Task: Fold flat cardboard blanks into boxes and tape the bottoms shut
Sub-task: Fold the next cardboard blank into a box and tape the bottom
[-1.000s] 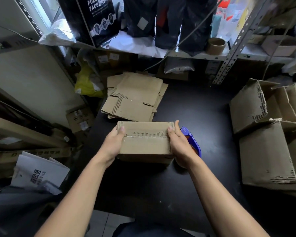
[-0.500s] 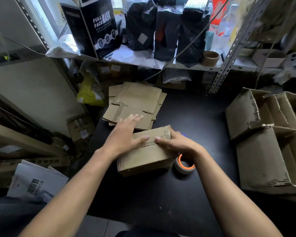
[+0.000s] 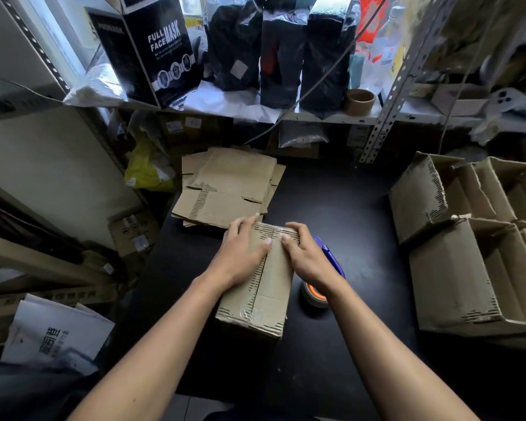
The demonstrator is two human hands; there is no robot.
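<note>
Box (image 3: 257,287) — taped seam up, mid-worktop (image 3: 346,208), pressed flat.
Left hand (image 3: 240,253) and right hand (image 3: 307,256) are laid open on it, fingers spread; blanks (image 3: 225,186) stacked at far edge — dispenser (image 3: 319,291) beside box.

Your folded box (image 3: 257,287) sits on the worktop (image 3: 346,214) right in front of you, its taped seam facing up. Your left hand (image 3: 240,253) lies flat on its far left part, your right hand (image 3: 305,256) on its far right part. The tape dispenser (image 3: 322,279) rests just right of the box, partly under your right wrist. Behind the box lies the stack of flat blanks (image 3: 228,186). The finished boxes (image 3: 468,247) crowd the worktop's right side. Farther back, a shelf (image 3: 316,117) carries a mask carton (image 3: 164,50), bags (image 3: 281,50) and a tape core (image 3: 359,101).
</note>
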